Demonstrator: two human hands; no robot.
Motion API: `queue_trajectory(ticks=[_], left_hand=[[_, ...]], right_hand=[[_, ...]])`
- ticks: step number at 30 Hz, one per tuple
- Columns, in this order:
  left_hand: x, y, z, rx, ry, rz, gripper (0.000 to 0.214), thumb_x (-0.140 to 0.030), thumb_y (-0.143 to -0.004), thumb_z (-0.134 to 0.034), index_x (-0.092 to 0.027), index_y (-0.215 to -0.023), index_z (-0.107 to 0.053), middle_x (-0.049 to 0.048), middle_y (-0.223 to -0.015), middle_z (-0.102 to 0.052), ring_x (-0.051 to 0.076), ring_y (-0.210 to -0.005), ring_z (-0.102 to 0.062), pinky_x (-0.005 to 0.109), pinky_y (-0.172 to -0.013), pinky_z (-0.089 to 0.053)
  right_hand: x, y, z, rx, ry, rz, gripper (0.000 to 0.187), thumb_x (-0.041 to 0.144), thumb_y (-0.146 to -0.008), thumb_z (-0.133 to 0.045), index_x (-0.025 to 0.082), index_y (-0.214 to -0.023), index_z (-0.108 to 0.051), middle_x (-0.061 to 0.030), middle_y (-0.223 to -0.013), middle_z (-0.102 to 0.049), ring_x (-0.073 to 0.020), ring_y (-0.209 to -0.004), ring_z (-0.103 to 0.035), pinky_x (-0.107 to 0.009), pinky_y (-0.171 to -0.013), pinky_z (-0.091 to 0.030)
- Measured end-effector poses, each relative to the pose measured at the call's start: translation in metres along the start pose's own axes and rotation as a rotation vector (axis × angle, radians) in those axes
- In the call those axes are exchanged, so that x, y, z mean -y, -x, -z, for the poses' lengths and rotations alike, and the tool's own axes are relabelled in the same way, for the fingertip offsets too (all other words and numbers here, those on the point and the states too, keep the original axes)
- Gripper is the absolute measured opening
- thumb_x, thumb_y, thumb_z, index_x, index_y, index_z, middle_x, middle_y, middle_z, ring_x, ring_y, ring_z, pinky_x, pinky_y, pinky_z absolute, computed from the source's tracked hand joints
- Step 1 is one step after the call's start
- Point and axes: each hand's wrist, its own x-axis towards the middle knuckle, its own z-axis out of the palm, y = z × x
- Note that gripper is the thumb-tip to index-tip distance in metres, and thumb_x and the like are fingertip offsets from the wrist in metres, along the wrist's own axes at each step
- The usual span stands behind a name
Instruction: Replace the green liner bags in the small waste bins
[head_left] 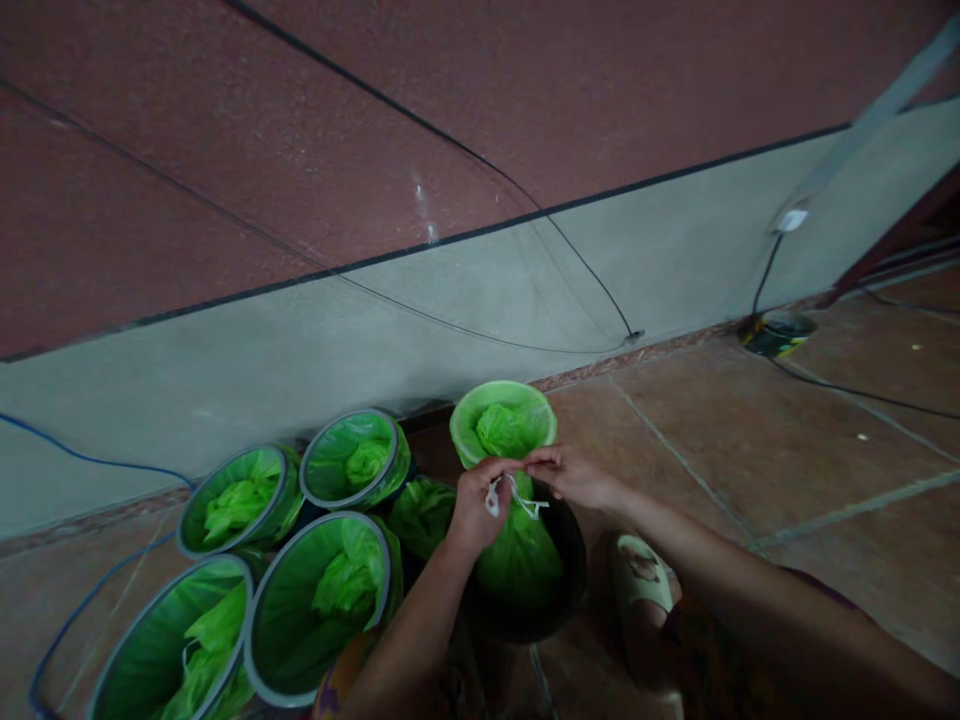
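My left hand (480, 505) is closed in a pinch at the gathered neck of a green plastic bag (519, 560). A white tie string (531, 507) loops out beneath its fingers, with loose ends hanging over the bag. Fingertip to fingertip with it, my right hand (568, 474) pinches too; what lies between its fingers is too small to make out. The full lower part of the bag sits inside a dark round bucket (574, 590). Just behind my hands stands a light green bin (465, 420) with a crumpled green bag inside.
To the left stand several grey-rimmed bins lined with green bags, the nearest large one (259, 640) close to my left arm. A blue cable (82, 600) runs along the floor at far left. Against the wall at right are a tin (784, 335) and a black cable (862, 393).
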Motion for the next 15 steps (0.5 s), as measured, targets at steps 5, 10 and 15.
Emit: queue_trajectory(ticks=[5, 10, 15], left_hand=[[-0.001, 0.004, -0.009, -0.088, 0.13, -0.083, 0.021, -0.02, -0.086, -0.057, -0.02, -0.101, -0.071, 0.0047, -0.09, -0.069, 0.013, -0.073, -0.066, 0.025, -0.069, -0.053], [0.007, 0.007, -0.019, -0.183, 0.275, 0.113, 0.021, -0.026, -0.081, -0.066, -0.019, -0.101, -0.069, 0.0027, -0.09, -0.068, 0.012, -0.064, -0.065, 0.024, -0.061, -0.054], [0.009, 0.004, -0.02, -0.161, 0.269, 0.278, 0.016, -0.029, -0.075, -0.07, -0.017, -0.085, -0.072, 0.0016, -0.075, -0.071, 0.013, -0.061, -0.065, 0.024, -0.06, -0.052]], right_hand=[[0.015, 0.005, -0.009, 0.078, -0.283, 0.0, 0.046, 0.059, -0.074, -0.066, 0.015, -0.085, -0.067, 0.0025, -0.068, -0.059, -0.0026, -0.043, -0.034, -0.02, -0.041, -0.024], [0.021, 0.01, -0.006, 0.049, -0.399, -0.121, 0.046, 0.055, -0.061, -0.08, 0.014, -0.072, -0.065, 0.0054, -0.053, -0.05, -0.0041, -0.045, -0.038, -0.02, -0.042, -0.025], [0.019, 0.009, -0.003, 0.057, -0.431, -0.199, 0.041, 0.046, -0.057, -0.084, 0.015, -0.075, -0.064, 0.0044, -0.059, -0.055, -0.0053, -0.051, -0.046, -0.019, -0.048, -0.035]])
